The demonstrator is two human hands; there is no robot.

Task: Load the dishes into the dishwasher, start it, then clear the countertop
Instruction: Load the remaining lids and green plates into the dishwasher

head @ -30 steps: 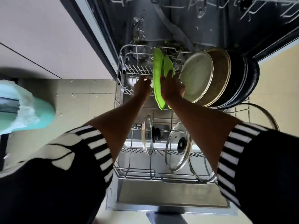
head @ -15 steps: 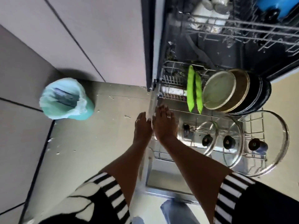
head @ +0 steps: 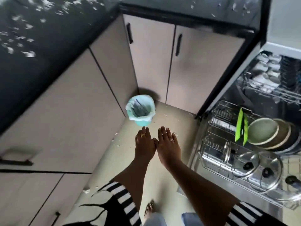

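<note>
The dishwasher stands open at the right, its lower rack [head: 210, 144] pulled out. In that rack two green plates [head: 241, 128] stand on edge beside a row of round pans [head: 267, 132], and glass lids [head: 260, 167] lean in front of them. The upper rack [head: 267, 82] holds white cups and dark dishes. My left hand [head: 145, 142] and my right hand [head: 168, 142] hover side by side over the floor, left of the rack, fingers straight and holding nothing. The dark speckled countertop [head: 48, 30] runs along the upper left.
A small teal bin [head: 140, 110] with a plastic liner sits in the corner below the beige cabinet doors [head: 162, 62]. Crumbs lie scattered on the tiled floor [head: 162, 180]. My foot in a sandal [head: 149, 207] shows at the bottom.
Both hands have let go of the green plates and drawn back from the rack to the left. My view has swung left and up, bringing the countertop and cabinets into sight.
</note>
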